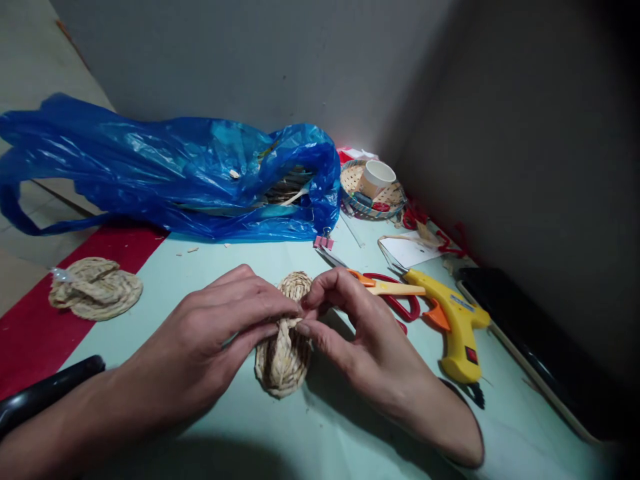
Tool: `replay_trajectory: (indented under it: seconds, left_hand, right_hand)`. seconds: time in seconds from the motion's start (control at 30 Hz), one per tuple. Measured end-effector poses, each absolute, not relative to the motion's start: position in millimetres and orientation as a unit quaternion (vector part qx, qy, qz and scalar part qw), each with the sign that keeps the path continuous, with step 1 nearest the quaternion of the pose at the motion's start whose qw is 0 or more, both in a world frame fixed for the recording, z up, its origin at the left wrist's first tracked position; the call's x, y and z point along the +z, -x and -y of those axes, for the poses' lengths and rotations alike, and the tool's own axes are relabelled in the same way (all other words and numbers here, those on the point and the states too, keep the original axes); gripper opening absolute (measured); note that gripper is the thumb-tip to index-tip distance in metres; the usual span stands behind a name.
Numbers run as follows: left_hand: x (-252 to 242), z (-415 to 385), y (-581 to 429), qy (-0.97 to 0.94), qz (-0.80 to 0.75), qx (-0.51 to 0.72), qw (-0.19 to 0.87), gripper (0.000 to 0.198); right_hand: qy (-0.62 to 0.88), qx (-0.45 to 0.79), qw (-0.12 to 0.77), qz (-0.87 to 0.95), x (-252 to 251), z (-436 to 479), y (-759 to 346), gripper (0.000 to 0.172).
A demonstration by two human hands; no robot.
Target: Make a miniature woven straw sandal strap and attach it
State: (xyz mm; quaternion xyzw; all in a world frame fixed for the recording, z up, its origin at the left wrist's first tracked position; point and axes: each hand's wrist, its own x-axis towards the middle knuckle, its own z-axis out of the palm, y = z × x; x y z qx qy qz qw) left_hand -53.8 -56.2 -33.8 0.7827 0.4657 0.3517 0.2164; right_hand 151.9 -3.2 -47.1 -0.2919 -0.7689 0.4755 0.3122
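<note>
A small woven straw slipper [284, 367] lies on the pale green table top between my hands, its braided strap facing up. My left hand [227, 327] comes from the left, thumb and fingers closed on the strap's upper end. From the right, my right hand [357, 327] pinches the same spot, with thumb and forefinger close to my left fingertips. The fingers partly cover the middle of the sole. Another straw slipper [107, 293] rests at the left, across the red strip, with a bit of clear plastic on its end.
A yellow glue gun [460, 327], red-handled scissors [413, 308] and orange-and-cream scissors [393, 288] lie right of my hands. Behind are a blue plastic bag [165, 177], a pink binder clip [324, 243] and a woven tray [353, 175] holding a paper cup [376, 179]. A black phone-like slab [540, 347] lies far right.
</note>
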Motion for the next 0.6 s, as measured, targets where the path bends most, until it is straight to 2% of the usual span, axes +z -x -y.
replay_trajectory:
  seconds: [0.23,0.37,0.6]
  left_hand:
    - [-31.9,54.5,57.2,-0.828,-0.456,0.285,0.158,0.02]
    - [-26.2,51.2,60.8,-0.801,-0.494,0.255,0.223,0.014]
    - [-22.5,42.8,63.7,-0.725,-0.514,0.284,0.36,0.009]
  right_hand:
    - [0.289,0.478,0.291,0.776,-47.3,2.9,-151.0,0.011]
    - [0.299,0.469,0.281,0.782,-43.3,5.1,-150.2,0.011]
    - [0.299,0.456,0.25,0.8,-34.1,8.2,-151.9,0.01]
